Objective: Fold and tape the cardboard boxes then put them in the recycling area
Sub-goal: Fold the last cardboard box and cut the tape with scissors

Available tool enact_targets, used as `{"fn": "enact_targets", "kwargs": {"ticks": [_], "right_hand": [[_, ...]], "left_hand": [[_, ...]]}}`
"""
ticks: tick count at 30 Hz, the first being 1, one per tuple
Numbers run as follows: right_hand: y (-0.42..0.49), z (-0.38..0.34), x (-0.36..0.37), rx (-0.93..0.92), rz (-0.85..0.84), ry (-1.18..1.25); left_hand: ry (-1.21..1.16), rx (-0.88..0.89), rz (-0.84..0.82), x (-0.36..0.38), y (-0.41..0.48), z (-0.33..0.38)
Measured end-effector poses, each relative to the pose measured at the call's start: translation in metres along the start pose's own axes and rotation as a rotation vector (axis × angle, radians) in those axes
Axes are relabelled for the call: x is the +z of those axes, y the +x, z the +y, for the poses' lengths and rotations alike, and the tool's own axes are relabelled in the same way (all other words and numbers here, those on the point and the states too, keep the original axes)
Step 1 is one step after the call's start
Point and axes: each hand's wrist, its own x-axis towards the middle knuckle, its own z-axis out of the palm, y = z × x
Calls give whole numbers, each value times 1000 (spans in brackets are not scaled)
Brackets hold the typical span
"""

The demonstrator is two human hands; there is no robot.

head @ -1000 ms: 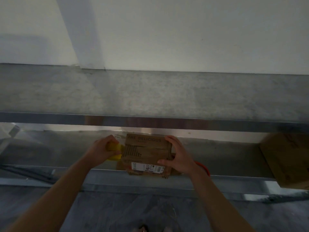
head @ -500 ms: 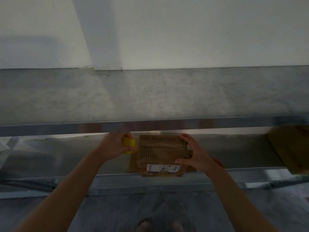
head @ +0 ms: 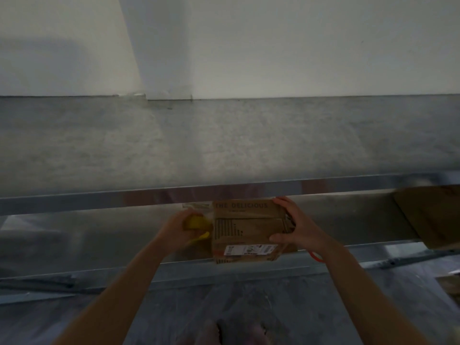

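The cardboard box [head: 246, 227] lies on the lower metal shelf [head: 99, 232], its near end overhanging the front edge. The right hand [head: 296, 227] grips its right end, thumb on top. Just left of the box, the left hand [head: 174, 230] curls round a yellow object [head: 195, 221] that is mostly hidden and blurred. The frame cuts off a second box [head: 433, 217] at the right.
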Motion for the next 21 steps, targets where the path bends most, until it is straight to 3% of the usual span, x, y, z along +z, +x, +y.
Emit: {"fn": "enact_targets", "kwargs": {"ticks": [2, 4, 11, 17, 21], "right_hand": [[1, -1, -1, 5, -5, -19], [2, 0, -1, 0, -1, -12], [0, -2, -1, 4, -9, -8], [-2, -9, 1, 22, -19, -42], [-17, -9, 1, -22, 7, -63]], "left_hand": [[-220, -45, -2, -12, -6, -10], [-252, -29, 13, -25, -10, -18], [159, 48, 19, -23, 2, -4], [52, -14, 43, -32, -11, -10], [115, 25, 44, -30, -16, 0]]}}
